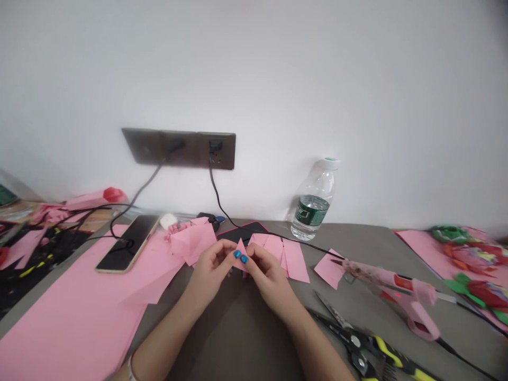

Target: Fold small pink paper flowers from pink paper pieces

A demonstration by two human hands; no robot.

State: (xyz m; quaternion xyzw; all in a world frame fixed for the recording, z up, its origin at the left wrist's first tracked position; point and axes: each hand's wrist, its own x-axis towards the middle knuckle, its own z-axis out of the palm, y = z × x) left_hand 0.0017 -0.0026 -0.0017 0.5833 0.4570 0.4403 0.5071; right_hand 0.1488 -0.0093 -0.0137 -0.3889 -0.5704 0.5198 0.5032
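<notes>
Both hands meet over the middle of the grey table (238, 328), pinching one small folded pink paper piece (240, 248). My left hand (212, 267) grips its left side with curled fingers. My right hand (265, 272), with blue-painted nails, pinches its right side. Several cut pink paper squares (291, 256) lie just behind the hands, on and beside a black pad (244, 231). More crumpled pink pieces (190, 238) sit to the left.
A large pink sheet (75, 323) with a phone (129, 242) on it lies left. A pink glue gun (400, 291), black-and-yellow pliers (369, 346) and scissors lie right. A water bottle (314, 201) stands by the wall under a socket strip (178, 148). Paper flowers (472, 264) sit far right.
</notes>
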